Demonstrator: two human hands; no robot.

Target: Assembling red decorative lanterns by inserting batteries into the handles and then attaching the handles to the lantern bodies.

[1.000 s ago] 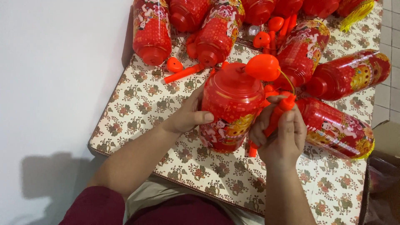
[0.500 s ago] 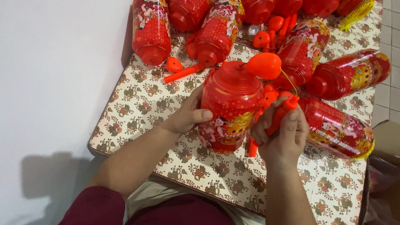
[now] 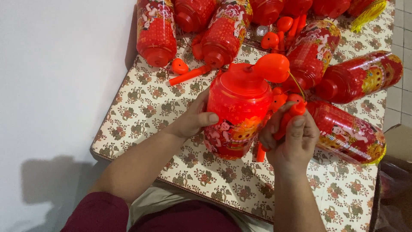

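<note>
A red plastic lantern [image 3: 238, 114] with printed figures and a red cap stands tilted on the floral tablecloth [image 3: 141, 107]. My left hand [image 3: 193, 120] grips its left side, thumb across the front. My right hand [image 3: 292, 137] is closed around an orange-red stick handle [image 3: 286, 122] just right of the lantern. A thin cord runs from the handle's tip up to a red heart-shaped piece [image 3: 271, 68] above the lantern's cap.
Several more red lanterns lie on their sides across the back and right of the table, such as one [image 3: 155, 32] at the back left and one [image 3: 347, 131] by my right hand. Loose orange sticks [image 3: 189, 75] and heart pieces [image 3: 179, 65] lie between them. A white wall is to the left.
The lantern has been turned slightly in my left hand, and my right hand has shifted its grip a little higher on the stick handle.
</note>
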